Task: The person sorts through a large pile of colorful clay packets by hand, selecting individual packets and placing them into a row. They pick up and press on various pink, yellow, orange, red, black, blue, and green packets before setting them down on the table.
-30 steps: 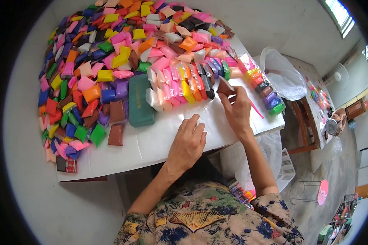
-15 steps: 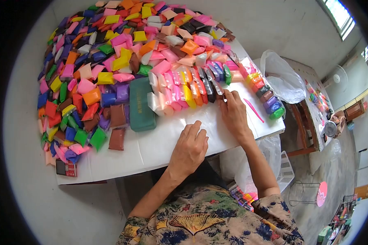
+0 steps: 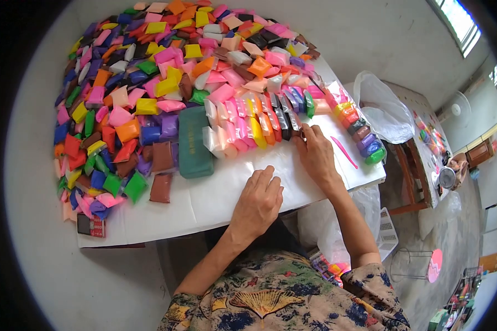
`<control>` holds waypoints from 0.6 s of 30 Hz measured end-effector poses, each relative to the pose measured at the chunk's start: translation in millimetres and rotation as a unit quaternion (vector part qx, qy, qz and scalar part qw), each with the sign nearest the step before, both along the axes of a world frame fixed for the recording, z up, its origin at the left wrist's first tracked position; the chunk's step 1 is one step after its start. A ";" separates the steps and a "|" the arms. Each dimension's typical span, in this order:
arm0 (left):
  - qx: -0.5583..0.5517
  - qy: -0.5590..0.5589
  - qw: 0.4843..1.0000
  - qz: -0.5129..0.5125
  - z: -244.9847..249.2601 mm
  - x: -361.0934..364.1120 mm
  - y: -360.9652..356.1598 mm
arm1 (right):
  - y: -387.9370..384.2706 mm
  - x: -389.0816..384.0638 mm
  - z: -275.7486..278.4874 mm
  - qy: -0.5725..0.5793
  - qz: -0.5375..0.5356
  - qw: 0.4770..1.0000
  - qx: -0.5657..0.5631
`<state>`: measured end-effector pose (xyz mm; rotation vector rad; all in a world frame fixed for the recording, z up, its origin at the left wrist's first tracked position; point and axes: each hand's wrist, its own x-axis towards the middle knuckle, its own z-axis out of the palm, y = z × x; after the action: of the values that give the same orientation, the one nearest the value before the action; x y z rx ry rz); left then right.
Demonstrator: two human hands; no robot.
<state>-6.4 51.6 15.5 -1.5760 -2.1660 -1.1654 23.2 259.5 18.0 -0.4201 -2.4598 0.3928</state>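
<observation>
My right hand (image 3: 318, 157) is at the right end of the front row of small packets, its fingertips closed on a brown packet (image 3: 295, 122). The fingers partly cover that packet. This double row runs through pale pink, pink (image 3: 240, 134), yellow (image 3: 256, 131), orange, red and black (image 3: 282, 124) packets, standing on edge side by side. A green box (image 3: 196, 146) bounds its left end. Nearer the table edge, my left hand (image 3: 258, 199) rests palm down, fingers loosely bent and slightly apart, with nothing visible in it.
A big heap of coloured packets (image 3: 128, 130) covers the left and back of the white table (image 3: 204, 204). A pink plastic tool (image 3: 344, 152) lies right of my right hand, beside a strip of bagged packets (image 3: 363, 132). A clear plastic bag (image 3: 378, 113) hangs by the right edge.
The view has shifted slightly. My right fingers stay at the brown packet, and my left hand stays by the table edge with its fingers a little more bent.
</observation>
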 end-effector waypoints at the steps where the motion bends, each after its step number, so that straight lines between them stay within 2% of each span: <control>1: 0.001 -0.002 1.000 -0.001 -0.1 0.0 0.1 | -0.4 0.5 0.0 0.001 -0.005 1.000 -0.003; 8: -0.002 0.007 1.000 0.003 0.3 0.2 -0.6 | 17.8 15.7 7.9 -0.006 0.010 0.995 -0.100; 10: 0.000 0.010 1.000 0.006 -0.6 1.5 -0.3 | 34.2 12.0 17.8 0.001 -0.030 0.998 -0.062; 15: 0.005 0.008 1.000 0.005 -3.2 0.9 0.2 | 69.7 -7.2 32.1 -0.014 -0.023 0.989 -0.146; 18: 0.001 0.007 1.000 0.005 -3.5 0.6 0.1 | 93.4 -22.6 25.8 -0.008 0.004 0.994 -0.113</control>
<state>-5.7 51.7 12.0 -1.5666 -2.1600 -1.1517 0.6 352.9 43.8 -0.5070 -2.4418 0.6771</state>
